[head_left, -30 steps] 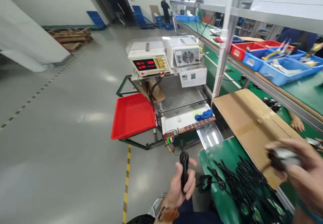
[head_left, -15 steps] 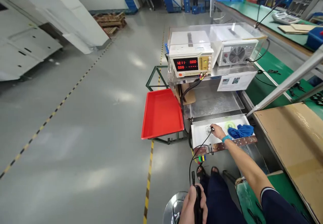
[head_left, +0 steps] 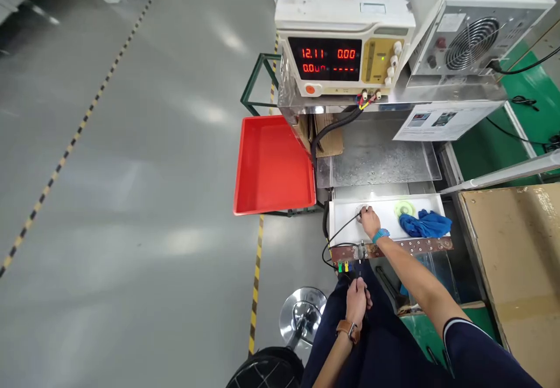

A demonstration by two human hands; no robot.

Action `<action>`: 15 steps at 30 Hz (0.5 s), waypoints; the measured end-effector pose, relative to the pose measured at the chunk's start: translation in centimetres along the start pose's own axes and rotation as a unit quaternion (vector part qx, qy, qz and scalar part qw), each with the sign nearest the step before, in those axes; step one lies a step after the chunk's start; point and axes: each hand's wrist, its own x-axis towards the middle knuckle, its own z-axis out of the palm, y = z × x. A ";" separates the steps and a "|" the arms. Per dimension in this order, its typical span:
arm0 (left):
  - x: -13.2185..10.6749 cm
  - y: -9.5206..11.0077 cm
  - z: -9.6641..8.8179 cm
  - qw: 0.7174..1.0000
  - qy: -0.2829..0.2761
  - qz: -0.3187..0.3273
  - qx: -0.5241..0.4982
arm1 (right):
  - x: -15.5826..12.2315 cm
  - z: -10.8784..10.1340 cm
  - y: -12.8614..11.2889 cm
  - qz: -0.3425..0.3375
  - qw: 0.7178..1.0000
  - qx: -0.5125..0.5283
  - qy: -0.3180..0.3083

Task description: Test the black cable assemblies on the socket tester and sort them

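Observation:
My left hand (head_left: 356, 300) is closed around a slim black plug-like piece, mostly hidden by the fingers, just in front of a brown drilled strip (head_left: 411, 245). A metal clamp (head_left: 361, 251) sits on that strip above the hand. Over a white tray (head_left: 343, 216), my right hand (head_left: 370, 222) has its fingers closed on the end of a black cable (head_left: 345, 224). A small pale round item lies under those fingertips, partly covered. The cable loops left and down toward green, yellow and blue connectors (head_left: 345, 266) below the strip.
A light green ring (head_left: 404, 208) and a blue cloth (head_left: 425, 223) lie in the tray. Above stands a power supply (head_left: 345, 55) with red digits. A red bin (head_left: 275, 166) is at the left, cardboard (head_left: 520, 248) at the right, a stool base (head_left: 301, 312) below.
My left hand has moved up and forward with the black piece, to the strip's front edge. My right hand stays over the tray. The view has tilted down.

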 end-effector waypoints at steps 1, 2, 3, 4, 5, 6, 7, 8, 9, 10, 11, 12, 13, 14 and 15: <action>0.4 -0.2 0.1 1.000 0.001 0.001 0.000 | 0.1 0.2 0.2 -0.005 1.000 0.000 -0.002; 0.7 -0.3 0.1 1.000 0.002 0.003 0.001 | 0.3 0.4 0.5 -0.010 1.000 0.001 -0.005; 1.0 -0.3 0.2 1.000 0.006 0.007 0.003 | 0.5 0.6 0.6 -0.013 1.000 0.003 -0.008; 1.3 -0.2 0.2 1.000 0.009 0.011 0.004 | 0.7 0.7 0.8 -0.014 1.000 0.005 -0.011; 1.6 -0.2 0.2 1.000 0.013 0.014 0.005 | 0.9 0.8 0.8 -0.013 1.000 0.006 -0.013; 1.8 -0.1 0.3 1.000 0.015 0.013 0.004 | 1.2 0.8 0.8 -0.010 1.000 0.008 -0.014; 2.0 -0.1 0.3 1.000 0.016 0.012 0.001 | 1.4 0.9 0.8 -0.006 1.000 0.010 -0.016; 2.2 -0.1 0.3 1.000 0.014 0.010 -0.003 | 1.6 0.9 0.8 -0.001 1.000 0.012 -0.017; 2.3 -0.1 0.3 1.000 0.011 0.011 -0.007 | 1.7 0.9 0.7 0.003 1.000 0.015 -0.018; 2.3 -0.1 0.2 1.000 0.007 0.012 -0.009 | 1.8 0.9 0.7 0.006 1.000 0.017 -0.019; 2.4 -0.1 0.2 1.000 0.004 0.016 -0.009 | 1.8 0.9 0.7 0.009 1.000 0.020 -0.020; 2.4 -0.1 0.3 1.000 0.001 0.020 -0.006 | 1.9 0.9 0.8 0.011 0.999 0.023 -0.020; 2.4 0.0 0.3 1.000 -0.001 0.024 -0.003 | 1.8 0.9 0.9 0.012 0.999 0.026 -0.020; 2.5 0.2 0.4 1.000 -0.003 0.026 -0.001 | 1.8 0.9 0.9 0.013 0.999 0.028 -0.021; 2.5 0.4 0.6 1.000 -0.004 0.028 -0.001 | 1.8 0.8 1.0 0.015 0.999 0.031 -0.022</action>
